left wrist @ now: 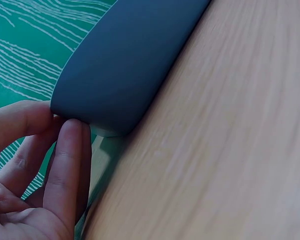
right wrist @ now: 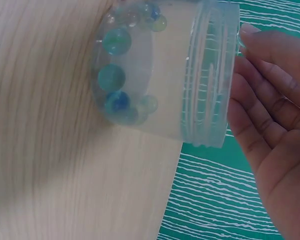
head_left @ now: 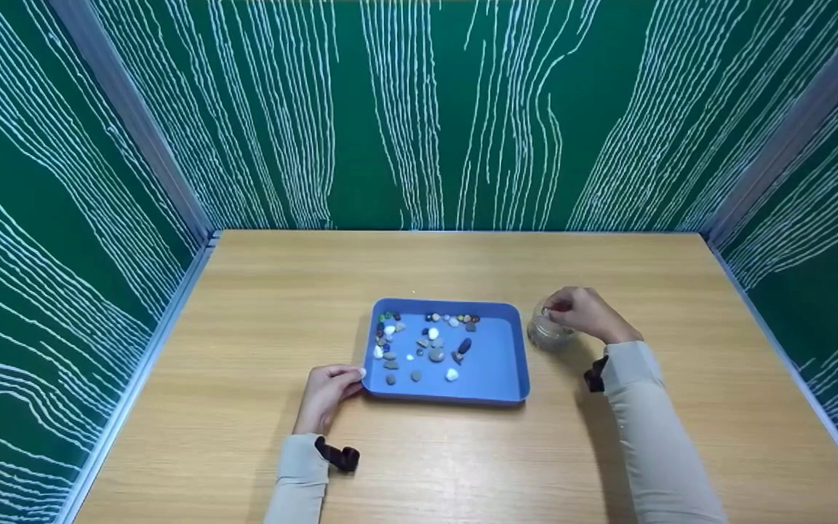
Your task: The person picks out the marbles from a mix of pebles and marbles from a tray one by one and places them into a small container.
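Note:
A shallow blue tray (head_left: 495,371) lies on the table, with pebbles and marbles spread over its left and middle parts. My left hand (head_left: 328,393) pinches the tray's near left corner; in the left wrist view, thumb and fingers (left wrist: 67,155) meet at the rim. Just right of the tray stands a clear plastic jar (right wrist: 167,75), upright and without a lid, several glass marbles (right wrist: 111,77) at its bottom. Over its mouth, my right hand (head_left: 585,313) pinches a small glassy marble (right wrist: 241,44) between thumb and fingertips, mostly hidden by them.
Inside the tray, white stones (head_left: 452,375), dark pebbles (head_left: 465,346) and grey pebbles (head_left: 436,354) lie apart, while small marbles (head_left: 454,320) line the far wall. The wooden table (head_left: 281,306) is enclosed by green panels (head_left: 361,109) with white lines.

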`<state>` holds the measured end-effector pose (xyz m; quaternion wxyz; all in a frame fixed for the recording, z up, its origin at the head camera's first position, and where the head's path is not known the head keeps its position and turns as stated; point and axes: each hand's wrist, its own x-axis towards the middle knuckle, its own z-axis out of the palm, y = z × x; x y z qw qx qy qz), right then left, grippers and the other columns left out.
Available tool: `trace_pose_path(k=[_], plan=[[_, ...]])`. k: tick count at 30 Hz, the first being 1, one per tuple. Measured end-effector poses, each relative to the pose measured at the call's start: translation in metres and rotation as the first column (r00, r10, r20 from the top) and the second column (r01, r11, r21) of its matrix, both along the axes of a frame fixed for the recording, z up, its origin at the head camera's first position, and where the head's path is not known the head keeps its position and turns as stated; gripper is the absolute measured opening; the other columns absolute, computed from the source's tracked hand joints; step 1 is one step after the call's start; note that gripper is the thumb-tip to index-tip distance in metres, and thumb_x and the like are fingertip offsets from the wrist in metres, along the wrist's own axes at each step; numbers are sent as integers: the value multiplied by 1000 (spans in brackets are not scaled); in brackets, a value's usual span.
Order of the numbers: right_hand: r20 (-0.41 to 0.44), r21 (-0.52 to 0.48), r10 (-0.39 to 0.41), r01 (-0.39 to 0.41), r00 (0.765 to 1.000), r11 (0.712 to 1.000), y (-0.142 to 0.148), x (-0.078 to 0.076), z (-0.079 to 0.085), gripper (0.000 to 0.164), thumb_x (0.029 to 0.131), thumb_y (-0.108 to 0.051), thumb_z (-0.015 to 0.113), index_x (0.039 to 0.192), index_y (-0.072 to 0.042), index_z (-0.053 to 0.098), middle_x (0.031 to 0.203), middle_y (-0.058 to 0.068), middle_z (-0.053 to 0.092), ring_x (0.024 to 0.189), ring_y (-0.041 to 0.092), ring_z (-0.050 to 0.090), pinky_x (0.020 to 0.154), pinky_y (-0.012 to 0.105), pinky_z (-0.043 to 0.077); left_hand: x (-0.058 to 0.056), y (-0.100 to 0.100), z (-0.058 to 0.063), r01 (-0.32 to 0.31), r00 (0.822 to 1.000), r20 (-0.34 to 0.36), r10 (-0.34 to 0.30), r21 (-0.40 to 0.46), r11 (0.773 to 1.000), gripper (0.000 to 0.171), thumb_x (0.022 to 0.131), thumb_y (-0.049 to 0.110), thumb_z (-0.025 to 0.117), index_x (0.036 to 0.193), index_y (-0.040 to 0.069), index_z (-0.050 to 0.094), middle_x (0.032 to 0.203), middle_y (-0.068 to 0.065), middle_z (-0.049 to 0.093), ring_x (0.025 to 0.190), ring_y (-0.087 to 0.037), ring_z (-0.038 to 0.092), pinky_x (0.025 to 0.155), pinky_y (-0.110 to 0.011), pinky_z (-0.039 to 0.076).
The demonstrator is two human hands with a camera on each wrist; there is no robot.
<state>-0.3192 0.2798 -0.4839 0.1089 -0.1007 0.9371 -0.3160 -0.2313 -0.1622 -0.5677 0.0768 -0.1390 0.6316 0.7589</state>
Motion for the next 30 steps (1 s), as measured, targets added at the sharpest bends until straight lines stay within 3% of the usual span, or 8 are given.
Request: trace_pose_path(k=[12,21,30], plan=[[-37,-4,21,-21,999,1000,8,0,-8,20,92,-10,60,108,-1,68,110,19,66,98,28,61,84,40,56,-1,-2,-1,15,1000,-14,-15,2,1000,28,84,-2,67,105,-20,63,88,-7,68,81,-11,65,78,-27,59],[-25,3,22,-22,999,1000,6,0,-6,26,92,-4,57,116,2,65,116,22,64,103,33,60,89,46,55,0,-1,-2,-8,1000,-19,8,1,1000,22,81,-4,68,99,-18,66,84,-7,68,79,-12,65,77,-27,60],[-25,-1,26,-26,999,1000,5,0,-5,25,91,-3,58,114,2,66,115,22,64,101,32,61,88,46,55,0,0,-1,-9,1000,-22,10,5,1000,16,81,-7,66,94,-15,68,83,-6,68,77,-11,65,75,-26,60]])
